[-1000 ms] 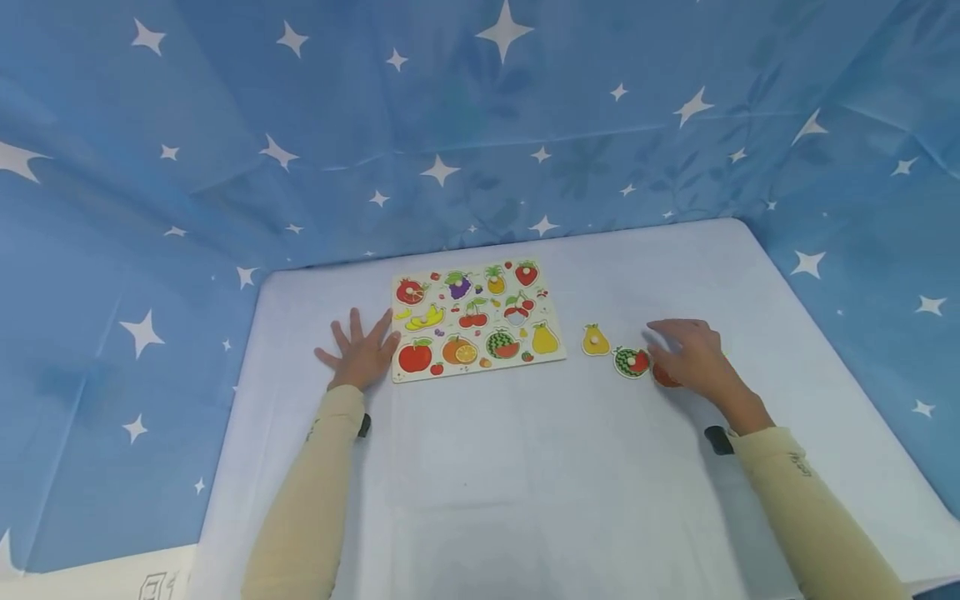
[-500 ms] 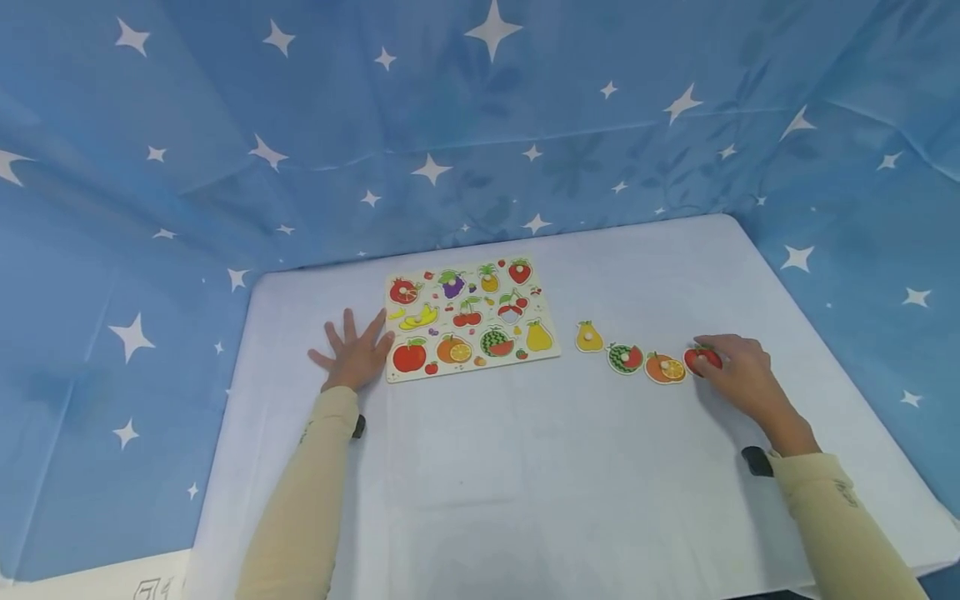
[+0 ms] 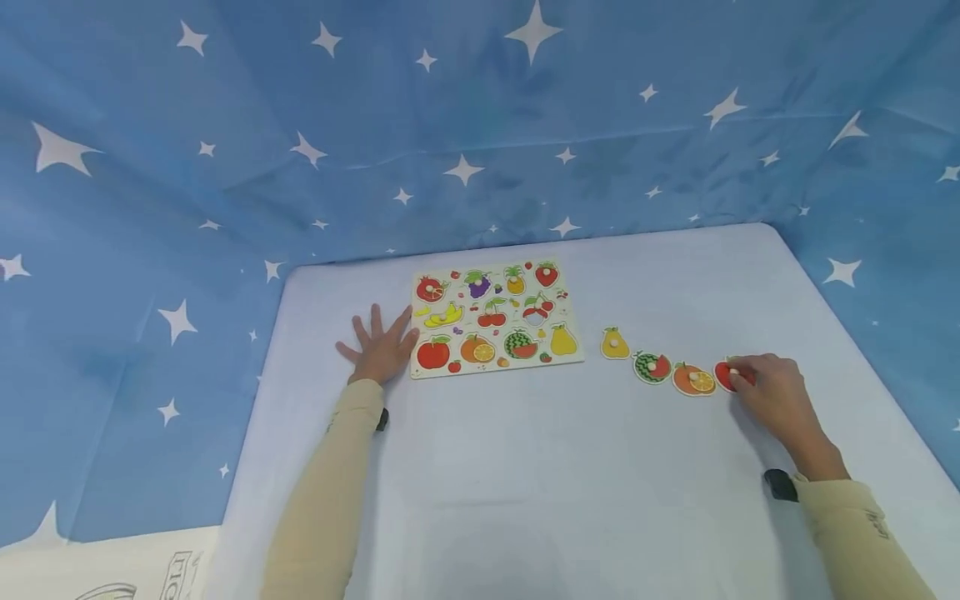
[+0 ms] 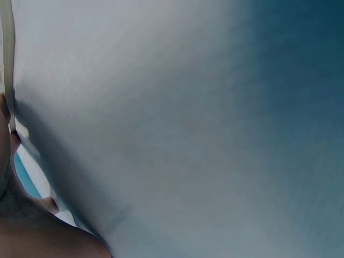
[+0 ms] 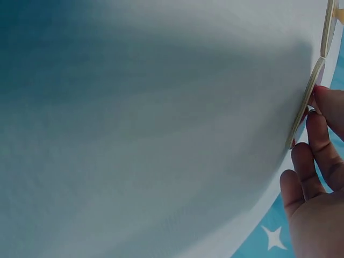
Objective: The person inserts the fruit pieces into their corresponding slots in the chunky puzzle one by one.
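Note:
My left hand lies with fingers spread on the table, its thumb and index finger at the left edge of a wooden fruit puzzle board. On the right, thumb and fingertips of my right hand pinch the knob of a red apple puzzle piece, partly covered by the fingers. Seen edge-on in the right wrist view, the apple piece is low at the white surface. Left of it, in a row, are an orange piece, a watermelon piece and a pear piece, each with a knob.
The board holds several knobbed fruit pieces in its upper rows; its bottom row shows printed fruit without knobs. A white table carries everything. Behind it hangs a blue star-patterned cloth. A printed white sheet or box shows at the lower left.
My right hand has moved right from over the orange piece to the apple piece, leaving the orange piece uncovered. The left hand has stayed at the board. The head view has shifted slightly.

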A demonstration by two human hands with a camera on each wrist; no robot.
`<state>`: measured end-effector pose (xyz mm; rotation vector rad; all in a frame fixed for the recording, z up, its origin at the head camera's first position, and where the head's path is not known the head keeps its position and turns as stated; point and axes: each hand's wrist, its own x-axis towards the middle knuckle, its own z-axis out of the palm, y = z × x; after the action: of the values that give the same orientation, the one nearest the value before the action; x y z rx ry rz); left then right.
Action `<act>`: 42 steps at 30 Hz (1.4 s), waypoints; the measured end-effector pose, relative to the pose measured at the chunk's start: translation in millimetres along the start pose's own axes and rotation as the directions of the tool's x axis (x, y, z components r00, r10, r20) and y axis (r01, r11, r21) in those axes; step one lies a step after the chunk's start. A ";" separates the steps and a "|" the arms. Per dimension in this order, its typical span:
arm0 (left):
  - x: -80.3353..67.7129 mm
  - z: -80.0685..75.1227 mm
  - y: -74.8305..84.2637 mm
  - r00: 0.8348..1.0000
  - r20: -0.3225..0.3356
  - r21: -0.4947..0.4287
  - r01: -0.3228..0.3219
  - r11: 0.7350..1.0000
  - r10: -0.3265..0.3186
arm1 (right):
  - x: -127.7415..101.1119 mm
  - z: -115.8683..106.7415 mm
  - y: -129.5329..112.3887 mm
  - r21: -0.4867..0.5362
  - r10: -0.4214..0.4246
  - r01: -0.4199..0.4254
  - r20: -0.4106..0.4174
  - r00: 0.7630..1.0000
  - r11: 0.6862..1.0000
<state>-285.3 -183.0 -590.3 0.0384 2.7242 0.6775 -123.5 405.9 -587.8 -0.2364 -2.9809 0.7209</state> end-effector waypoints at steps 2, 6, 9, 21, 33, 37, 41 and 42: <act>1.9 1.6 0.9 1.000 -0.002 0.011 0.002 1.000 -0.002 | -1.2 -0.7 0.7 0.007 0.016 -0.016 0.008 1.000 1.000; 2.4 1.8 -1.3 1.000 -0.007 0.036 0.030 0.999 -0.030 | -0.1 0.5 -4.1 0.024 0.029 -0.029 0.023 0.999 0.999; 1.0 0.6 -2.2 1.000 -0.009 0.021 0.030 0.999 -0.030 | 1.3 -0.3 -8.6 0.021 0.031 -0.031 0.015 0.999 0.999; -1.3 -0.2 -0.5 1.000 -0.009 0.002 0.017 1.000 -0.017 | 14.5 -0.7 -33.0 0.071 -0.041 0.045 -0.054 0.998 0.996; 1.2 1.7 4.3 1.000 -0.010 0.004 0.006 1.000 -0.006 | 32.9 6.1 -69.0 0.144 -0.014 0.012 0.011 1.000 0.989; 0.5 2.8 4.9 1.000 -0.011 0.011 -0.001 1.000 0.001 | 40.3 13.7 -82.6 0.154 -0.030 0.028 0.010 1.000 0.988; -0.1 2.5 6.0 1.000 -0.010 0.021 0.004 1.000 -0.004 | 45.6 21.5 -96.3 0.189 -0.085 0.088 -0.025 0.996 0.978; 0.2 2.5 6.3 1.000 -0.009 0.022 0.006 1.000 -0.006 | 46.8 23.2 -99.2 0.200 -0.099 0.103 -0.032 0.995 0.974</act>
<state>-285.0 -176.3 -589.6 0.0328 2.7398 0.6471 -185.2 316.0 -561.6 -0.0798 -2.8471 0.9925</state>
